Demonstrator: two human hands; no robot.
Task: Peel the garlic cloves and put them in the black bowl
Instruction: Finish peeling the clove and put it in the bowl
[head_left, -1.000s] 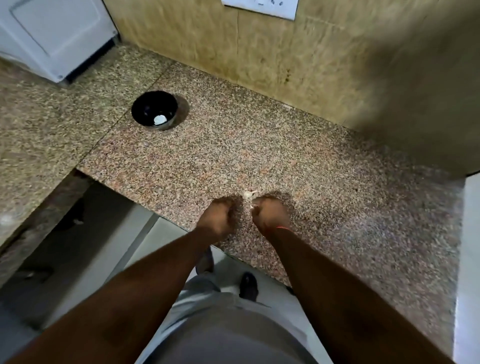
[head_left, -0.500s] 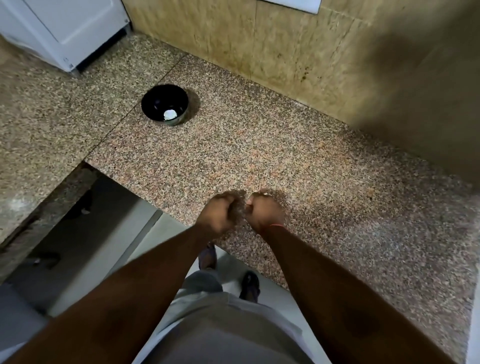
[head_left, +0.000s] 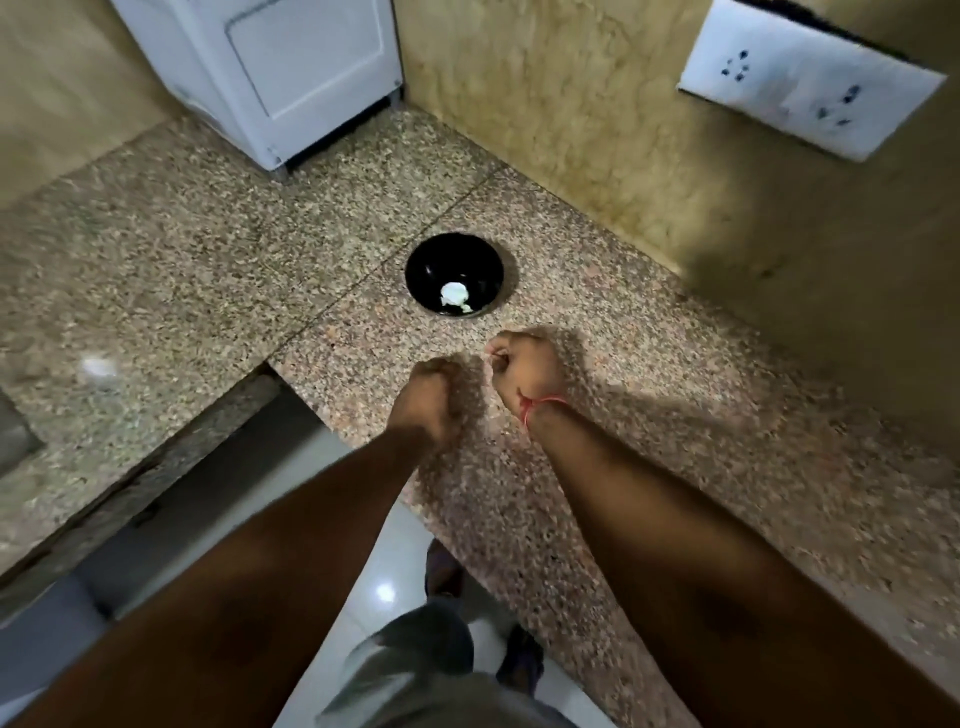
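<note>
Round black bowl on the speckled granite surface, just beyond both hands and slightly left of the right one, with a pale peeled garlic clove lying low in its near side. Right hand nearer the bowl, its knuckles close below the rim; left hand set further back toward the surface edge, a small gap between the two. Both hands curled into loose fists, fingers tucked under. Possibly a sliver of clove or skin pinched at the right hand's fingertips, a pale fleck at its upper left, though too blurred to be sure; nothing discernible in the left. Red thread bracelet at the right wrist. Likely step: carrying a freshly peeled clove forward to drop. Short forward reach with a slight leftward lean needed from the right hand, no crossing of arms required. White appliance in the far corner and white wall socket plate, both well apart from the work.
</note>
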